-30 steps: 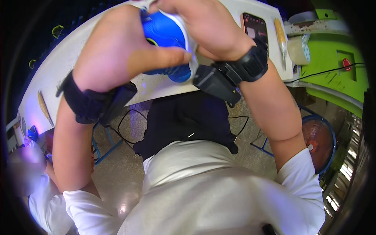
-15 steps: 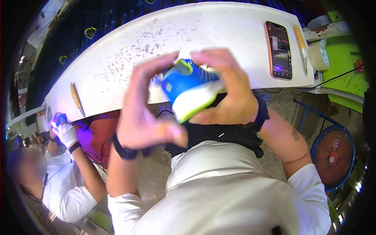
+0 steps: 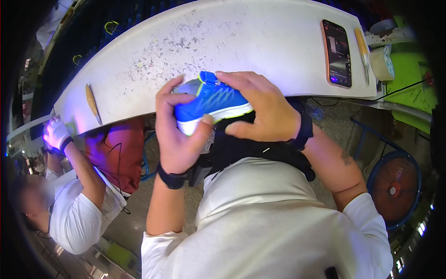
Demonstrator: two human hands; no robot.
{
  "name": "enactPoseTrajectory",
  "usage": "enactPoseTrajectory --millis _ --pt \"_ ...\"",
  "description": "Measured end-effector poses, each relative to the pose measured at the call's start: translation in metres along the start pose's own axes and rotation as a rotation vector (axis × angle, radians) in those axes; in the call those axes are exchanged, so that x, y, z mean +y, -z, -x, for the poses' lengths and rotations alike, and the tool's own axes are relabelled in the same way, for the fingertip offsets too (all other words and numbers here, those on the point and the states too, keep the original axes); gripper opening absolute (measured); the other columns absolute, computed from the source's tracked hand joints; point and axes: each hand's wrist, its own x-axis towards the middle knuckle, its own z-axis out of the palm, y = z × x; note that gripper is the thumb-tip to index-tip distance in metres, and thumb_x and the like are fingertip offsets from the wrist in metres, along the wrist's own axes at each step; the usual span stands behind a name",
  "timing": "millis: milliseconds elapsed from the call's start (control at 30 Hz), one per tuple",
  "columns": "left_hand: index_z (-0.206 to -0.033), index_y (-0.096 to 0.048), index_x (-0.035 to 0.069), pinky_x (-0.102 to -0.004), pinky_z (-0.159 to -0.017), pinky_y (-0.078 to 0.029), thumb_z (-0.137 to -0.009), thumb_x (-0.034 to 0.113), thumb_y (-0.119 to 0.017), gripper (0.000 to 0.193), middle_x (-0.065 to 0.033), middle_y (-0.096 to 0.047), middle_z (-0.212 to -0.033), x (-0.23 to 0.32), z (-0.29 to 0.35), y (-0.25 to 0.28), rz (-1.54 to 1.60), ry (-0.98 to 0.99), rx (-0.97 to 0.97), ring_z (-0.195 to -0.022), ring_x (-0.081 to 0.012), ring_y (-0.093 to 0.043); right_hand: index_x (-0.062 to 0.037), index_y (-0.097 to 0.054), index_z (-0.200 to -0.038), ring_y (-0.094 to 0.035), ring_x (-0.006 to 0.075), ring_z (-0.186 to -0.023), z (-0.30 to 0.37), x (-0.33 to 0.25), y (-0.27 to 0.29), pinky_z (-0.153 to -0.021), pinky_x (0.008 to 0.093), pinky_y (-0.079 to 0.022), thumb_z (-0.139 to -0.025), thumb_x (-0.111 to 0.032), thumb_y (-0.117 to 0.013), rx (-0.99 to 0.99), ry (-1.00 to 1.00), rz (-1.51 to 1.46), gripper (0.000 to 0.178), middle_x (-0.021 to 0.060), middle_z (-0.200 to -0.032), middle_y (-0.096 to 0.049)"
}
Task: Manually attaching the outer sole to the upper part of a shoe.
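Note:
A small blue sneaker [image 3: 217, 100] with a white sole, lime-green edging and a strap is held sideways above the table's near edge. Its heel points left. My left hand [image 3: 177, 142] is closed round the heel end, thumb against the sole and fingers near the collar. From the other side my right hand [image 3: 274, 110] holds the toe half, its fingertips by the strap and its thumb below the sole, hiding part of the toe.
Dark scraps litter the white table [image 3: 274, 37]. A wooden-handled tool [image 3: 92, 103] lies left; at right are a phone [image 3: 337, 53], another wooden-handled tool [image 3: 361, 49] and a tape roll [image 3: 382, 64]. A gloved co-worker [image 3: 79, 204] works at left. A fan [image 3: 394, 188] stands lower right.
The sneaker has turned from heel towards me to side-on. My left hand has closed round its heel, and my right hand has shifted along the toe half. The co-worker's gloved hand moved left.

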Motion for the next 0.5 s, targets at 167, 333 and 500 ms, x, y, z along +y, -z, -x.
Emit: enactPoseTrajectory --millis 167,333,500 --pt "-0.108 -0.053 0.003 -0.0390 -0.105 -0.041 -0.075 0.003 -0.069 0.037 -0.0213 -0.051 -0.138 0.010 -0.007 -0.011 0.131 0.203 0.115 -0.119 -0.0253 -0.054 -0.0011 -0.052 -0.139 -0.057 0.0378 -0.111 0.008 0.009 -0.006 -0.097 0.0445 -0.046 -0.084 -0.027 -0.070 0.023 -0.083 -0.100 0.063 0.0199 -0.124 -0.060" --pt "-0.109 -0.054 0.003 -0.0364 -0.105 -0.041 -0.080 0.007 -0.070 0.034 -0.0188 -0.055 -0.132 -0.007 -0.013 -0.005 0.195 0.199 0.099 -0.118 -0.0234 -0.054 -0.0025 -0.051 -0.142 -0.059 0.0351 -0.112 -0.003 -0.001 0.003 -0.099 0.0411 -0.047 -0.081 -0.028 -0.078 -0.080 -0.135 -0.019 0.072 0.0204 -0.122 -0.061" --pt "-0.122 -0.052 0.001 -0.0327 -0.091 -0.050 -0.098 0.037 -0.063 0.045 -0.0136 -0.064 -0.114 -0.029 -0.022 0.002 0.733 0.308 -0.009 -0.101 -0.0169 -0.061 0.0012 -0.062 -0.129 -0.067 0.0185 -0.103 -0.013 -0.009 0.040 -0.095 0.0329 -0.052 -0.078 -0.013 -0.080 -0.187 -0.448 -0.225 0.056 0.0141 -0.118 -0.070"
